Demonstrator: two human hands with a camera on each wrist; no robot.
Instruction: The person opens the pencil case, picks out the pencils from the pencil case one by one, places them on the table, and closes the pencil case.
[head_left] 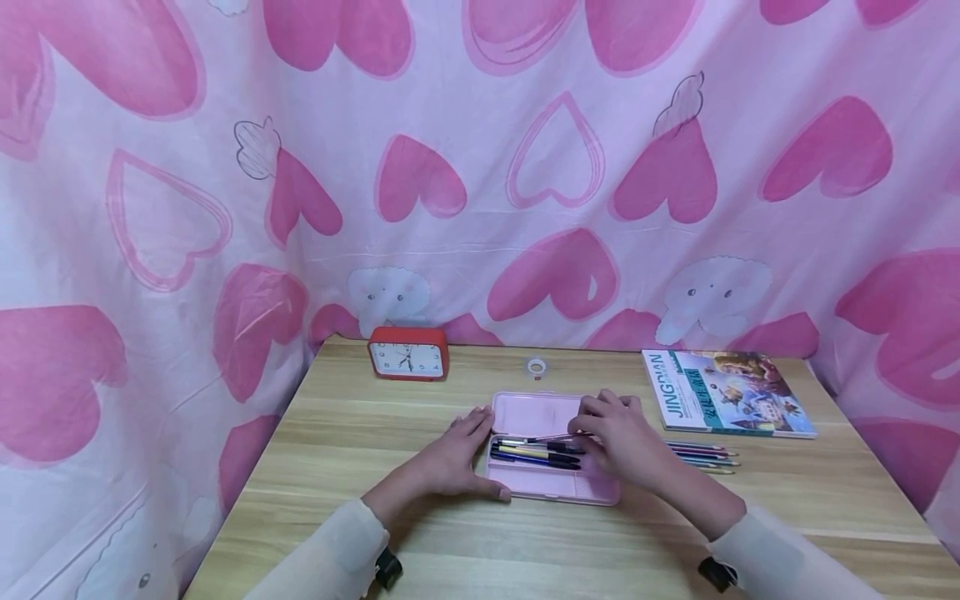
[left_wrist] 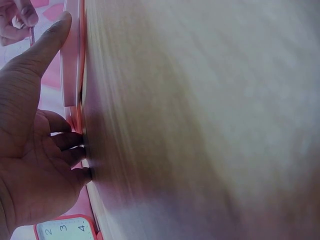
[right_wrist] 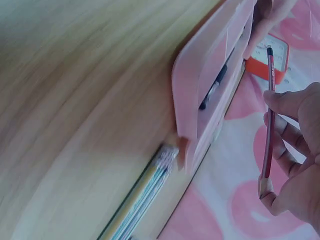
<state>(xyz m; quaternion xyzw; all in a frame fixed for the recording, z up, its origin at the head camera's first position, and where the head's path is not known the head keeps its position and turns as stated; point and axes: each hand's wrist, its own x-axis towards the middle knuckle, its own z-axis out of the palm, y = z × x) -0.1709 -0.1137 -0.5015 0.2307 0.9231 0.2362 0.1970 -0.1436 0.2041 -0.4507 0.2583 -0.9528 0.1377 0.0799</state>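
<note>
A pink pencil case [head_left: 528, 482] lies with its lid [head_left: 525, 412] folded back on the wooden table. Several pens [head_left: 536, 454], black, blue and yellow among them, lie inside it. My left hand [head_left: 453, 458] rests along the case's left side, thumb at the near corner and extended fingers by the lid. Over the case's right half, my right hand [head_left: 622, 437] pinches a dark red pencil [right_wrist: 270, 125] with a black end, seen clearly in the right wrist view. From above, the right hand hides part of the case.
Several pencils [head_left: 703, 454] lie right of the case, partly behind the right forearm. A book [head_left: 727, 396] is at the back right. Behind the case sits a small tape roll [head_left: 536, 367], with a red clock [head_left: 408, 354] at the back left. A heart-patterned curtain [head_left: 555, 167] borders the table.
</note>
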